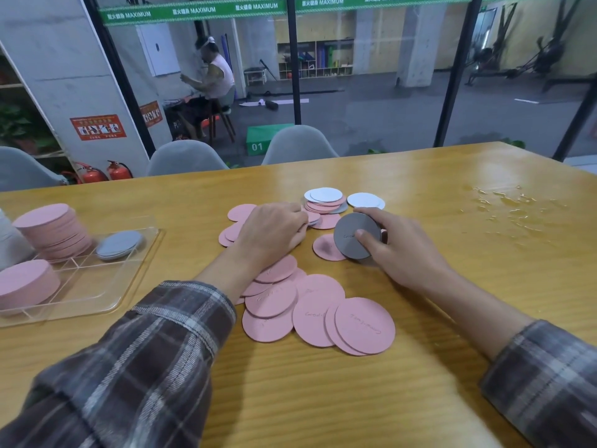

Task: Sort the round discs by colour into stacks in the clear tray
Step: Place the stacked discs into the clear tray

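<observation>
Well right of the clear plastic tray point(97, 286), the right hand point(397, 250) is pinching a thin round grey disc point(357, 236) by its rim. It's looking light and bendy, so an edge grip suits. The left hand point(271, 231) is curling over the loose flat pink discs point(323, 312); gripping or not, I cannot tell.

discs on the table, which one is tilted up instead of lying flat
The dark grey disc gripped by the right hand, thumb across its face. It stands tilted over a pink disc, while the other loose discs lie flat.
</observation>
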`<state>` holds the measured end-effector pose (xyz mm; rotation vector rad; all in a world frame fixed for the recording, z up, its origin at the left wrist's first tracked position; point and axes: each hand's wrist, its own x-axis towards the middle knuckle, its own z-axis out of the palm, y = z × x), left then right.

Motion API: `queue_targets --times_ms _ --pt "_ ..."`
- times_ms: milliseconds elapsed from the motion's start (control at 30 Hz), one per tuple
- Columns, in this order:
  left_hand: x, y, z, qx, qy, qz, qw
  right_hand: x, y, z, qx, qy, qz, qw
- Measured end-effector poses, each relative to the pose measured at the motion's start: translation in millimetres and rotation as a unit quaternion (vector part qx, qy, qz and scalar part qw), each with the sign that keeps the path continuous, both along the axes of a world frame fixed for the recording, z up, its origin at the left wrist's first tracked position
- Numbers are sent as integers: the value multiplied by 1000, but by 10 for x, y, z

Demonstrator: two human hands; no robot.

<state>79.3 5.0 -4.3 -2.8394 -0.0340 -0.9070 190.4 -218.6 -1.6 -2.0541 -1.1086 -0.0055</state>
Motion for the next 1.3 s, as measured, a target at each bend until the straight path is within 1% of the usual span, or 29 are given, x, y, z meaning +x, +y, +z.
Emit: queue_targets --times_ms 200,367,467,533,633,733,800,867,1000,1100,1300 --pt "-172 -120 35 24 -58 -42 997 -9 -5 12 2 -5 2 1000" --pt "-365 -229 47 49 -80 -46 995 -25 -29 28 8 -6 0 1000" --pt "-451 -289 27 42 -84 -56 994 -43 -35 33 9 -9 -1 1000" --pt "-517 -359 10 8 -101 -61 993 -52 -37 29 9 -10 0 1000" --pt "-606 -483 -1 -123 -123 -53 983 -49 -40 25 13 -3 -1 1000" --pt "-635 -565 13 -252 -143 -52 956 -49 -34 16 22 8 -1 1000" --pt "-633 -587 26 -315 -154 -44 935 -50 -35 11 30 15 3 999" --pt "-632 -578 21 -345 -149 -34 926 -55 -35 5 28 16 9 999" --pt "-624 -562 -24 -367 -118 -29 922 -64 -19 -13 22 16 24 999" --pt "-609 -571 -31 -387 -110 -32 915 -69 -12 -31 23 13 36 999" --pt "-604 -600 39 -437 -99 -48 893 -50 -7 -22 19 17 20 999"
